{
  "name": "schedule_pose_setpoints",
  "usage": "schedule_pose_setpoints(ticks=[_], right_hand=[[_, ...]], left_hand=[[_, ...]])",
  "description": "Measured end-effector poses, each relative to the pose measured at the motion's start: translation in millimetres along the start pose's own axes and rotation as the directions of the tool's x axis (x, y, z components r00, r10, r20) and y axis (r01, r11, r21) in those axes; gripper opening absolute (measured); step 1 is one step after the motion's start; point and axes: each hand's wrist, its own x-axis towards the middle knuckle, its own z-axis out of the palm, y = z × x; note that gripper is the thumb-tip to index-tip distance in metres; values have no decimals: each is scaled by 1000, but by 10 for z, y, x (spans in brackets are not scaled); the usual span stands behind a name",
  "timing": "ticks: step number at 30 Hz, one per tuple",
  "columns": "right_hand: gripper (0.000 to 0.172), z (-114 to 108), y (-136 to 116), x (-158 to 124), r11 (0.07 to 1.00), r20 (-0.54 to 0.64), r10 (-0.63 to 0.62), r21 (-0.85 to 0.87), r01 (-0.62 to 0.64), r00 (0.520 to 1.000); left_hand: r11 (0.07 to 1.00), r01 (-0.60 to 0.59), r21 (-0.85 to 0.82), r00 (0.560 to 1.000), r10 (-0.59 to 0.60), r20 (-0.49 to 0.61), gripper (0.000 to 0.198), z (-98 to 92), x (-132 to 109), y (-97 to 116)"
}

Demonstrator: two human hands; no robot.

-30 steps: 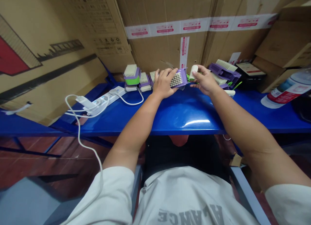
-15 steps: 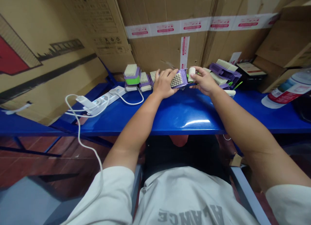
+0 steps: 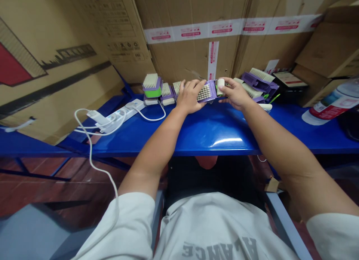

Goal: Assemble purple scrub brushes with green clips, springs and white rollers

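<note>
Left hand (image 3: 188, 96) is closed over one end of a purple plastic brush block with cream bristles (image 3: 206, 91), its fingers curled across the bristle face. The right hand (image 3: 235, 93) pinches a small white cylindrical piece (image 3: 220, 86) against the block's other end. Both are held just above the far edge of the glossy blue bench (image 3: 207, 132), close to the stacked brown cardboard boxes (image 3: 190, 46). The white piece is gripped by fingertips alone, so a push that meets the block off-line could likely make it slip. It could then roll into the heap of purple brushes (image 3: 259, 80) just beside the right hand, where it would be hard to find. Pressure from the left fingers could also splay the tufts beneath them. The block itself looks rectangular and rigid, with short, dense cream tufts in even rows facing up and a smooth purple rim around them. How the white piece seats at the joint is too small to tell.
</note>
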Motion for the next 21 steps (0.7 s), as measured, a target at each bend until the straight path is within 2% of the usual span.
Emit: schedule_pose_setpoints(ticks=[9, 17, 21], right_hand=[[71, 86, -118, -68, 1000, -5, 16, -20, -16, 1000], [69, 62, -90, -50, 999, -21, 39, -12, -39, 999], [62, 60, -90, -48, 1000, -22, 31, 7, -30, 999]], left_hand=[[1000, 6, -16, 1000, -6, 11, 93, -10, 1, 18], [1000, 7, -14, 1000, -7, 26, 91, -31, -6, 37], [1000, 1, -2, 1000, -1, 17, 91, -23, -7, 31]])
